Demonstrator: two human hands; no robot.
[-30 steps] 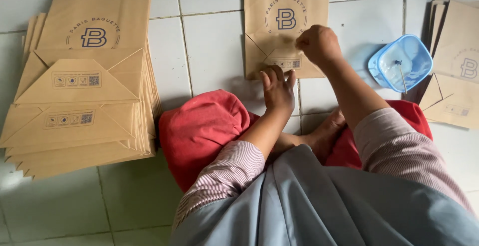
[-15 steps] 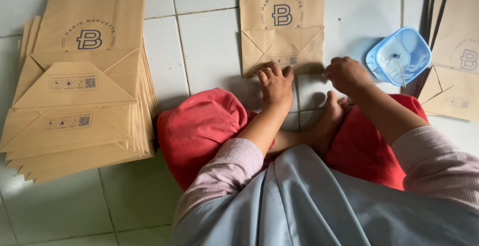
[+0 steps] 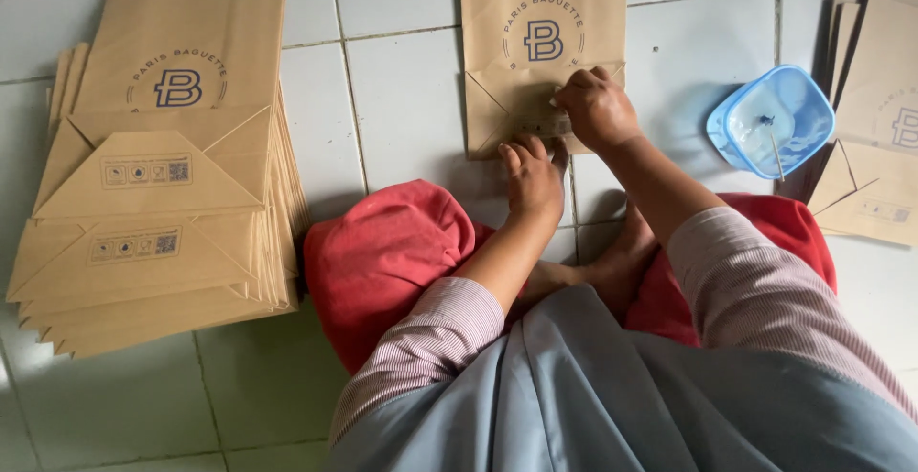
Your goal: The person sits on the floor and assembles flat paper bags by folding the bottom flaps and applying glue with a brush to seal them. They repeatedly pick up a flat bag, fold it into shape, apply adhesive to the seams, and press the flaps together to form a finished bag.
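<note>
Flat brown paper bag (image 3: pixel 540 13) on the tiled floor (image 3: pixel 402 80), both hands pressing its folded bottom: left hand (image 3: pixel 532 177) flat, grip released; right hand (image 3: pixel 595 109) fingertips down, grasping nothing. Blue plastic container (image 3: pixel 773 120), right, holds a thin stick (image 3: pixel 771 140).

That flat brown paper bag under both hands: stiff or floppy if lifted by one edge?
The paper bag lies flat and creased on the tile, so it likely sags when lifted. It looks thin and light, so probably slides easily. The left hand and right hand press its folded bottom, suggesting folds spring open.
</note>
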